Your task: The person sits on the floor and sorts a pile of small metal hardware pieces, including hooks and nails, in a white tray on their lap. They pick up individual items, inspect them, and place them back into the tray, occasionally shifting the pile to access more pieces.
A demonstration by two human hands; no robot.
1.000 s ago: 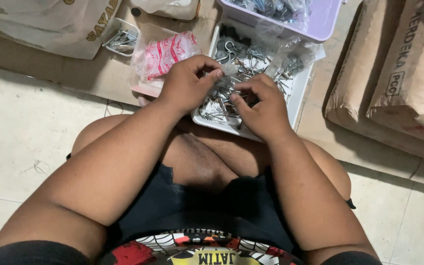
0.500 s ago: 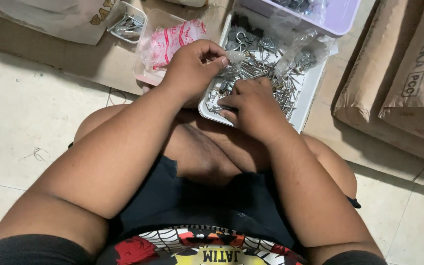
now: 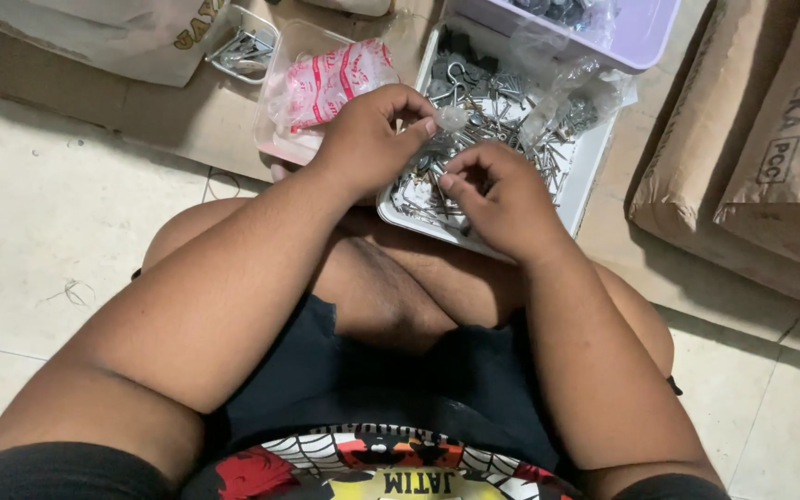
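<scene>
A white tray [image 3: 583,176] full of small metal hooks and screws [image 3: 474,102] lies on the floor in front of my crossed legs. My left hand [image 3: 372,139] hovers over its left edge and pinches a small clear plastic bag [image 3: 452,118] between thumb and fingers. My right hand [image 3: 497,194] rests over the near part of the tray, its fingertips curled and pinching at the metal pieces; what it holds is too small to tell. Crumpled clear plastic bags [image 3: 567,88] lie on the hardware at the tray's far side.
A clear box with red-and-white printed packets [image 3: 331,83] stands left of the tray, with a smaller clear box of metal parts [image 3: 243,51] beyond it. A lilac bin [image 3: 636,37] sits behind. Brown paper sacks [image 3: 770,157] lie at the right, a cream bag [image 3: 113,32] at top left.
My left hand has lifted off the pile with a small clear bag pinched in it. My right hand has slid slightly nearer and stays on the hardware. The view has shifted a little.
</scene>
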